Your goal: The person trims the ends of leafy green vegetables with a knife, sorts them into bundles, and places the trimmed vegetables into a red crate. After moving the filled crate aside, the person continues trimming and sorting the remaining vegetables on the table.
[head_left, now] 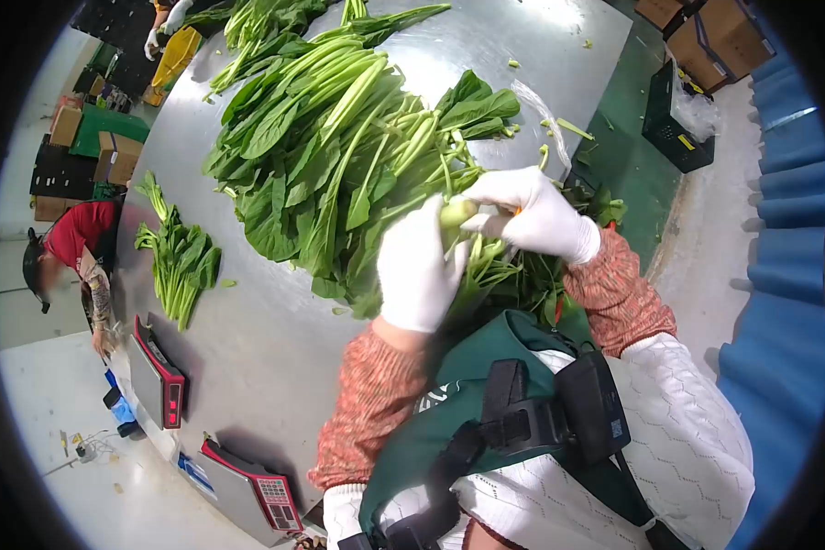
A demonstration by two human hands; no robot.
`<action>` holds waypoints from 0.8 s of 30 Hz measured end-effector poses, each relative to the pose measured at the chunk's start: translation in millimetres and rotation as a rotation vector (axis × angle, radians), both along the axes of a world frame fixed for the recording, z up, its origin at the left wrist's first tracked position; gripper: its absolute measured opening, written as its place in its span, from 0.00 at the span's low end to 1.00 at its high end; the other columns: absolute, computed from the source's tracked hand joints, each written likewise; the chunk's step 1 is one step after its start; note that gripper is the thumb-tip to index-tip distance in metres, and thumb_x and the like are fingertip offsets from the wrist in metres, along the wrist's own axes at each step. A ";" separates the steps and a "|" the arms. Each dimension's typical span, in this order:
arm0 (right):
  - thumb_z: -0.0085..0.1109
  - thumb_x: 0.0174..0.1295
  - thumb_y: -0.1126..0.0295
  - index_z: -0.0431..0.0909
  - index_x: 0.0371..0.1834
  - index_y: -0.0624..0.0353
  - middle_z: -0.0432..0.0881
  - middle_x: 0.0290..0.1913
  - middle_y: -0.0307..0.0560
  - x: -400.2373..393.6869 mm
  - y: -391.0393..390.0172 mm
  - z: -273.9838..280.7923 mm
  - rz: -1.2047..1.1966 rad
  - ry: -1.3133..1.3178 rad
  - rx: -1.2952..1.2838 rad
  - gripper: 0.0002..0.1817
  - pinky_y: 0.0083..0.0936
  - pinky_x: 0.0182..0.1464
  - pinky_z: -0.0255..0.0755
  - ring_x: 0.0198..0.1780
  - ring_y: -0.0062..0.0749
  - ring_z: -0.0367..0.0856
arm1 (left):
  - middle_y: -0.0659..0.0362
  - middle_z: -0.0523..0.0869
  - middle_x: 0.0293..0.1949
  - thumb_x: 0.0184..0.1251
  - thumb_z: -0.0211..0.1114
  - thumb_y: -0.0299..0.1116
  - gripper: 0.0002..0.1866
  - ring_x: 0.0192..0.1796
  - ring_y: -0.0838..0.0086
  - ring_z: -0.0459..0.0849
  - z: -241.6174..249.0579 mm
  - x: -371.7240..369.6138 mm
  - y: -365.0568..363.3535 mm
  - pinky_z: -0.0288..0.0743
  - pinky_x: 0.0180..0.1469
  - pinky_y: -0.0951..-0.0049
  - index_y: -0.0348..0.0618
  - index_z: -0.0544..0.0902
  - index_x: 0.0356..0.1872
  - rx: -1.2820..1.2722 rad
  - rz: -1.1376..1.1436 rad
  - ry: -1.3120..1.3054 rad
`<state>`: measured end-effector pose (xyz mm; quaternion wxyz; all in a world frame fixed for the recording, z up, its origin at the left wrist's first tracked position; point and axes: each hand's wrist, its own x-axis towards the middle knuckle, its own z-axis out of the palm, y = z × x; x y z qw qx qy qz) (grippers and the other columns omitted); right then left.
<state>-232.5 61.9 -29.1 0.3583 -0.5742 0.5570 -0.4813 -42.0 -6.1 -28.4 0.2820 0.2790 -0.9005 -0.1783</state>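
Note:
My left hand (419, 266), in a white glove, is closed around a leafy green (456, 213), its pale cut base up between my hands. My right hand (533, 216), also gloved in white, has its fingers bent in against that base. A small orange spot shows at the right fingers; what it is I cannot make out. Just beyond my hands lies a large heap of long-stemmed leafy greens (312, 147) on the metal table (257, 367). More stems and leaves sit under my hands, close to my apron, partly hidden.
A smaller bunch of greens (179, 261) lies to the left. Two red scales (160, 376) stand along the left edge, near a person in red (82, 234). Another person's gloved hand (152, 44) shows at the far end, by a yellow basket (176, 60). A black crate (674, 128) stands on the floor, right.

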 end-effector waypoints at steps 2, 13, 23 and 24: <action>0.68 0.59 0.75 0.85 0.46 0.64 0.88 0.36 0.49 7.3 8.2 6.8 -0.070 -0.007 0.016 0.12 0.24 0.41 0.78 0.35 0.28 0.85 | 0.47 0.86 0.41 0.59 0.69 0.27 0.20 0.41 0.51 0.86 -6.8 -4.9 0.2 0.80 0.44 0.60 0.41 0.78 0.54 0.155 0.048 0.006; 0.61 0.55 0.77 0.78 0.61 0.54 0.85 0.33 0.50 17.9 14.1 -39.9 -0.310 0.565 -0.040 0.26 0.35 0.36 0.79 0.35 0.46 0.86 | 0.44 0.86 0.33 0.59 0.69 0.29 0.15 0.36 0.46 0.85 11.6 4.9 -1.6 0.79 0.37 0.55 0.41 0.77 0.46 0.483 0.037 -0.095; 0.62 0.66 0.71 0.79 0.64 0.55 0.79 0.32 0.32 5.8 -10.4 16.7 0.307 -0.125 0.101 0.22 0.18 0.44 0.74 0.37 0.13 0.74 | 0.59 0.83 0.48 0.62 0.63 0.20 0.26 0.45 0.78 0.82 17.5 18.0 -31.8 0.79 0.51 0.74 0.36 0.71 0.62 1.084 -0.257 -0.081; 0.63 0.65 0.71 0.80 0.61 0.57 0.80 0.32 0.33 6.7 -16.0 13.1 0.325 -0.166 0.125 0.20 0.18 0.44 0.74 0.37 0.13 0.74 | 0.58 0.83 0.50 0.61 0.63 0.19 0.27 0.47 0.77 0.83 13.6 19.1 -33.4 0.79 0.52 0.74 0.36 0.70 0.64 1.059 -0.263 -0.092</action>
